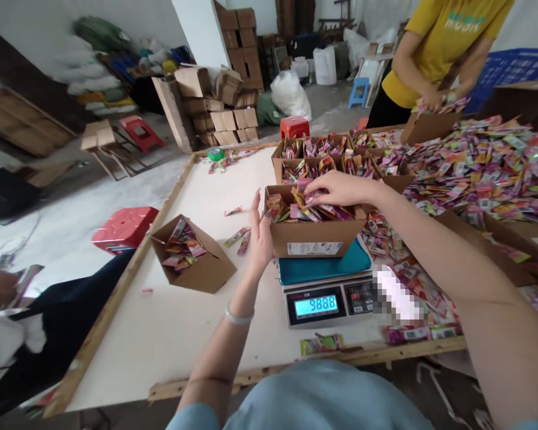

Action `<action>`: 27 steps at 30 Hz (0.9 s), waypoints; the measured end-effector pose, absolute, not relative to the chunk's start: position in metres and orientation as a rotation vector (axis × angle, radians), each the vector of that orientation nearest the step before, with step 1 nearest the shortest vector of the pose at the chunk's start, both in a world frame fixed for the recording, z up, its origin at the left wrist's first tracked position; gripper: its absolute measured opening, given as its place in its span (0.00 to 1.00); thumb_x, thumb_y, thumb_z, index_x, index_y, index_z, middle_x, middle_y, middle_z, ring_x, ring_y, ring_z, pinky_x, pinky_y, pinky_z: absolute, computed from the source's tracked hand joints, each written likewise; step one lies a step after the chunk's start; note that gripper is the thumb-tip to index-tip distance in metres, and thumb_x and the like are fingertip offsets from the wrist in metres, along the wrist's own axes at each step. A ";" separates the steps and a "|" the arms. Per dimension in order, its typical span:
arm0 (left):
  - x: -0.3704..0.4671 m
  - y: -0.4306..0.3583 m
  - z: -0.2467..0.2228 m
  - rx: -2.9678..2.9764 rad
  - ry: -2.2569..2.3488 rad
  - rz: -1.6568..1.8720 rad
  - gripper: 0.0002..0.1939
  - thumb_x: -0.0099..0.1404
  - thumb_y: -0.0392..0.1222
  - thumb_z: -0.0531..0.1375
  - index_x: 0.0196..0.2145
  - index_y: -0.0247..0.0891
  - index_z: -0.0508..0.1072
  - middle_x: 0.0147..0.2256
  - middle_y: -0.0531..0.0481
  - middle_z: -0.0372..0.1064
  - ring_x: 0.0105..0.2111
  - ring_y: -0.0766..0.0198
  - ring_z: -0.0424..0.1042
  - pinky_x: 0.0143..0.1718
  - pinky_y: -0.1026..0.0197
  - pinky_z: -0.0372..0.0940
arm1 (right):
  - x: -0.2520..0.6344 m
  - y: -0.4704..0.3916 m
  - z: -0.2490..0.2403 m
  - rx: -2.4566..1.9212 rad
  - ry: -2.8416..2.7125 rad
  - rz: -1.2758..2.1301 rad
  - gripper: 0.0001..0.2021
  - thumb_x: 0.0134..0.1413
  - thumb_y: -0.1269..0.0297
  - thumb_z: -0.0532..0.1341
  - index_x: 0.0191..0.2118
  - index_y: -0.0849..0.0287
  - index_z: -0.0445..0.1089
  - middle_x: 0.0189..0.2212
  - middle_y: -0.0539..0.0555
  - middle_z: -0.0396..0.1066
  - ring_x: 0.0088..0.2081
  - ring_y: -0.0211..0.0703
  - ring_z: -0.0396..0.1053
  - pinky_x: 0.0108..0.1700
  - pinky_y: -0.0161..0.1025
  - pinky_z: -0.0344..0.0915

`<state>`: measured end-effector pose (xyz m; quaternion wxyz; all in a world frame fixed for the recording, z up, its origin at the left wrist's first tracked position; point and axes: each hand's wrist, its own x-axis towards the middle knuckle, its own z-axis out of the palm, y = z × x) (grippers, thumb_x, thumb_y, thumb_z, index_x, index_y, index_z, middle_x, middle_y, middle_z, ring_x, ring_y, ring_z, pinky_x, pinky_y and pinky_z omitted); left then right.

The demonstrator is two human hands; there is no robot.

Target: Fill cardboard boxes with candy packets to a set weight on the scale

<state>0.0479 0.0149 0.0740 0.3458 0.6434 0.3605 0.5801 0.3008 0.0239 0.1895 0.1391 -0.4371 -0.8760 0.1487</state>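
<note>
Front ctn is stood on the scale, w/ a folded teal cloth laid beneath it, & 988.8 is shown on the lit display. Its open top is filled w/ small colourful pkts. R hand is laid over them, fingers bent down onto the pile; whether a pkt is pinched can't be told. L hand is placed at the ctn's left side, fingers raised & held apart from the thumb; a pale bracelet is worn on that wrist. On the white tabletop, a 2nd open ctn w/ pkts is set further L, & loose pkts are scattered between. Just behind, filled ctns are grouped. To the R, a big heap is spread. Across the table, pkts are handled above another ctn by a co-worker in yellow.
</note>
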 end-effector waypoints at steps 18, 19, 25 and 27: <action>0.045 0.005 0.069 1.631 0.890 1.545 0.35 0.75 0.65 0.54 0.74 0.55 0.56 0.78 0.45 0.48 0.78 0.48 0.49 0.76 0.43 0.55 | 0.341 0.009 0.181 -1.116 -1.921 0.573 0.26 0.67 0.47 0.62 0.64 0.54 0.71 0.54 0.57 0.78 0.50 0.47 0.76 0.54 0.46 0.75; 0.045 0.004 0.070 1.633 0.891 1.544 0.35 0.75 0.65 0.54 0.74 0.55 0.56 0.78 0.45 0.48 0.78 0.48 0.49 0.76 0.43 0.55 | 0.341 0.010 0.181 -1.106 -1.903 0.577 0.26 0.66 0.47 0.63 0.63 0.54 0.72 0.54 0.58 0.78 0.51 0.48 0.77 0.54 0.47 0.75; 0.043 0.003 0.071 1.666 0.890 1.546 0.36 0.75 0.67 0.55 0.74 0.56 0.56 0.77 0.44 0.50 0.77 0.47 0.51 0.75 0.42 0.56 | 0.334 0.010 0.180 -1.070 -1.808 0.573 0.30 0.63 0.36 0.63 0.57 0.56 0.72 0.45 0.57 0.81 0.46 0.49 0.80 0.49 0.46 0.77; 0.042 0.003 0.072 1.667 0.900 1.555 0.36 0.74 0.67 0.55 0.74 0.56 0.57 0.77 0.45 0.50 0.78 0.46 0.50 0.75 0.41 0.55 | 0.331 0.006 0.186 -1.114 -1.758 0.504 0.31 0.67 0.33 0.57 0.59 0.54 0.70 0.45 0.57 0.81 0.47 0.49 0.80 0.48 0.46 0.77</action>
